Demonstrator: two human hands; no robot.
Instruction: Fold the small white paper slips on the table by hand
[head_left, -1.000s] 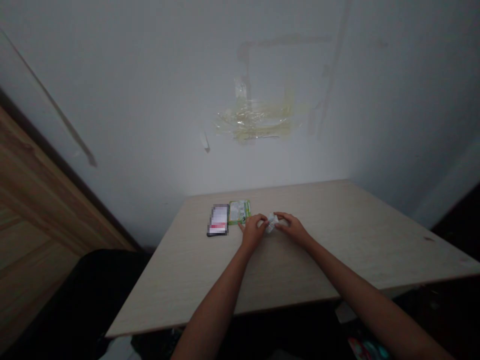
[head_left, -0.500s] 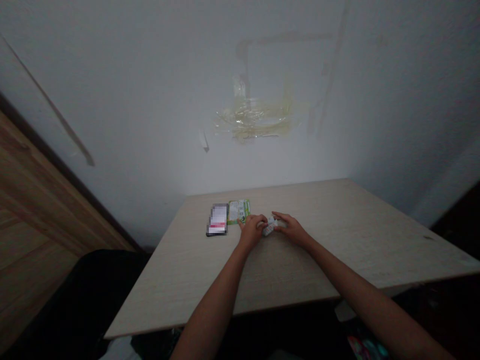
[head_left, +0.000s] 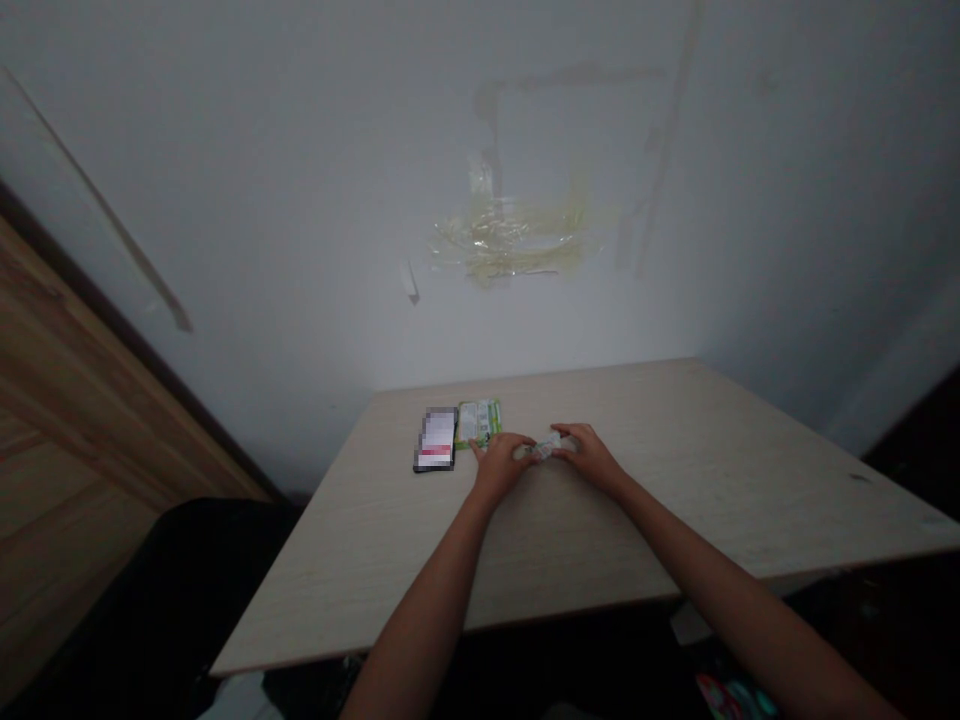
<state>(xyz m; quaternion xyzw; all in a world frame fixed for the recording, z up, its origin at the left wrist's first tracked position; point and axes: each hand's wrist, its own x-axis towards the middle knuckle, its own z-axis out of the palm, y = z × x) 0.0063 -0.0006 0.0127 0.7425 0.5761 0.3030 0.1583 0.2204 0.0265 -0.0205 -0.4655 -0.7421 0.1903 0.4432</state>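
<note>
A small whitish piece with faint markings, perhaps a wad of paper or a plastic wrapper, is between my two hands, low over the table. My left hand pinches its left end with curled fingers. On the opposite side, the thumb and fingers of my right hand grip its right end. My fingertips cover part of its edges. Just beyond my left hand lies a green and white printed sheet, its lower edge partly hidden by that hand.
A dark phone with a blurred-out screen lies left of the printed sheet. The pale wooden table meets a white wall with old yellowed tape. Wooden boards and a dark covered shape flank the table's left side.
The whitish piece now lies flatter and more sideways between my hands. My left fingers have opened out a little from a tighter curl, and my right hand has shifted slightly.
</note>
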